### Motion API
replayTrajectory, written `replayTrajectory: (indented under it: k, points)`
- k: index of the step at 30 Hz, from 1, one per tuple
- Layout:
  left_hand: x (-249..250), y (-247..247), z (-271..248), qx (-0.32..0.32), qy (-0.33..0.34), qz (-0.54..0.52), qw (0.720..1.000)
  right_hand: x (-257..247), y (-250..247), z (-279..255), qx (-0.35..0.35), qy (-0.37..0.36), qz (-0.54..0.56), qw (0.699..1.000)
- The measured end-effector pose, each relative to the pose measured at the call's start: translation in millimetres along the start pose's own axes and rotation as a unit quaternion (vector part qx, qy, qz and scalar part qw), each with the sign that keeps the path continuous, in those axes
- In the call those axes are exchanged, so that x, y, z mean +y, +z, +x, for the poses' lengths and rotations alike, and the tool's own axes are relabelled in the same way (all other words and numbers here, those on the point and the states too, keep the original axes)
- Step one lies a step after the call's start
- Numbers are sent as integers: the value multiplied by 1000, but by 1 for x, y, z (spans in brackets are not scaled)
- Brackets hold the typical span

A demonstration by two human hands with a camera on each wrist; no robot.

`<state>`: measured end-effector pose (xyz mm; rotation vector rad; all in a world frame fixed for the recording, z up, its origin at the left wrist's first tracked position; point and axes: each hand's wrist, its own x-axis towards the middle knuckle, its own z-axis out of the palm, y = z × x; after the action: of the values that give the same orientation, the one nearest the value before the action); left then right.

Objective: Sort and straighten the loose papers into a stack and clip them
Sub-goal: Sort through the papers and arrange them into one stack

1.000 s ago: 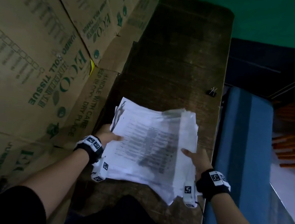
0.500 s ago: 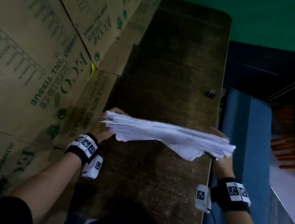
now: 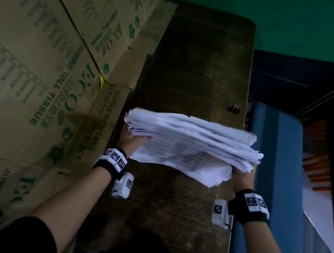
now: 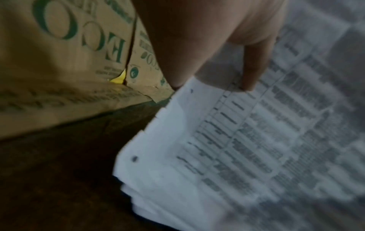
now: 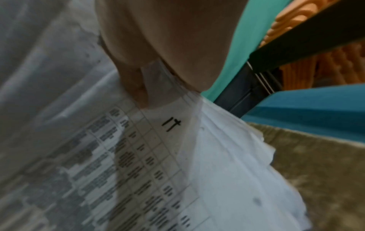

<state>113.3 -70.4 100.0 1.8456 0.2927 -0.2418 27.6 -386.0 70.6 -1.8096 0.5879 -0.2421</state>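
A thick stack of white printed papers point(image 3: 191, 146) is held above the dark wooden table point(image 3: 202, 57), tilted with its printed face toward me and its edges uneven. My left hand point(image 3: 133, 143) grips its left end, thumb point(image 4: 252, 65) pressed on the printed sheet point(image 4: 256, 140). At the right end my right hand point(image 3: 242, 174) grips the stack, its thumb point(image 5: 136, 87) on the top page point(image 5: 138, 164). A small black binder clip point(image 3: 235, 109) lies on the table near the right edge, beyond the papers.
Large cardboard boxes point(image 3: 42, 69) printed in green stand along the table's left side. Right of the table is a blue surface point(image 3: 279, 161), and further right orange items point(image 3: 319, 166) on a shelf. A green wall point(image 3: 280, 20) is behind.
The stack went from lying face up, to edge-on half a second ago, to tilted back toward me now. Both hands stayed on its ends.
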Motion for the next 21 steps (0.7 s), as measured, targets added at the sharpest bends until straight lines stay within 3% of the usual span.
replayTrajectory:
  k: [1, 4, 9, 14, 21]
  points:
    - [9, 1, -3, 26, 9, -18, 999, -7, 1, -1, -3, 7, -5, 1000]
    - [35, 5, -13, 103, 95, -88, 986, -46, 0, -14, 61, -75, 75, 993]
    - [38, 10, -29, 110, 154, -133, 973, -65, 17, -40, 62, -150, 117, 980]
    - [1, 0, -33, 49, 113, -83, 989, -28, 12, -50, -16, -82, 113, 990]
    - [-18, -17, -15, -10, 34, 2, 999, 0, 12, -42, -5, 6, 45, 999]
